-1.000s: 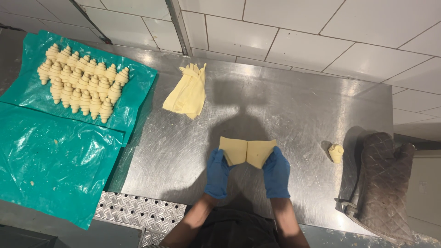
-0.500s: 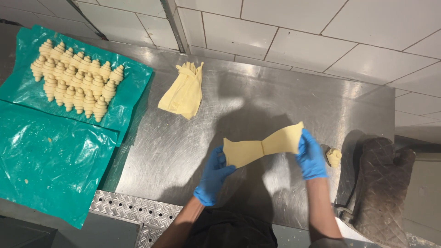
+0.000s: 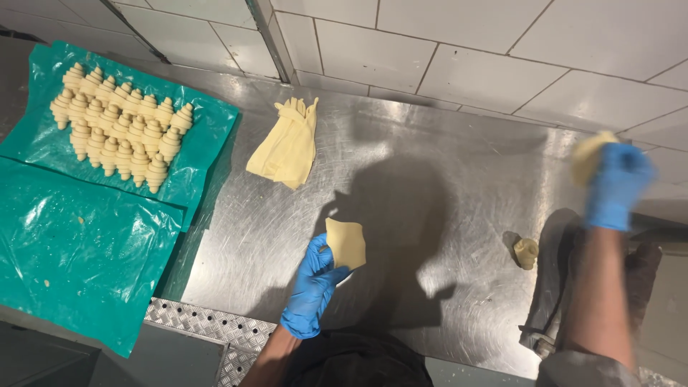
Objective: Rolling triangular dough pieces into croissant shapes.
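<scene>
- Left hand (image 3: 313, 283) in a thin blue disposable glove, wrinkled at the fingers, cuff ending at the wrist.
- Right hand (image 3: 615, 183) in a matching blue glove, blurred.
- Forearms bare below the cuffs.
- Dark garment at the near edge.

1 head cam, looks steeply down, close over steel table (image 3: 444, 236).

Dough strip (image 3: 345, 242) torn — hands now apart
</scene>
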